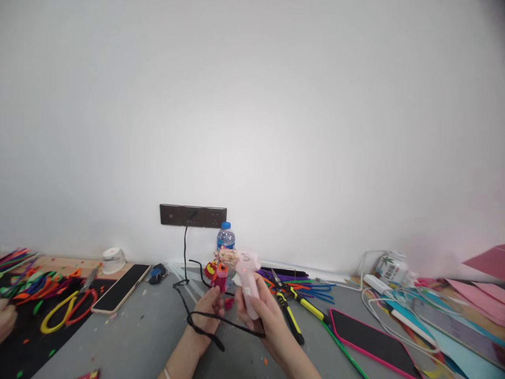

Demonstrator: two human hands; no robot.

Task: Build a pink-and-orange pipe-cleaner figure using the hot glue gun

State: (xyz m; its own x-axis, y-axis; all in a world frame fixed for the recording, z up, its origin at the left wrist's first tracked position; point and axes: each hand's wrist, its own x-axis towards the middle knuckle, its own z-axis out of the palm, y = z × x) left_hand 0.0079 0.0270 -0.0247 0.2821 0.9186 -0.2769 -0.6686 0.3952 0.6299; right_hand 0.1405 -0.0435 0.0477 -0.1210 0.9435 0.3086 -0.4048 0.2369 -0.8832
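Observation:
My right hand (266,305) is wrapped round the handle of a pale pink glue gun (248,263), whose nozzle end points left. A black cord runs from the bottom of its handle across my left wrist. My left hand (211,308) pinches a small magenta and orange craft piece (221,279) upright, just below the nozzle. Whether nozzle and piece touch I cannot tell. A red and yellow item (211,269) shows just left of it, partly hidden. Behind both hands stands a clear water bottle (226,238) with a blue cap.
Yellow-black pliers (290,316) and several pipe cleaners (315,290) lie to the right, beside a pink-edged phone (373,342). At left are another phone (122,288), scissors (73,310), a white tub (113,260) and another person's hand (6,318). A dark socket strip (177,215) sits on the wall.

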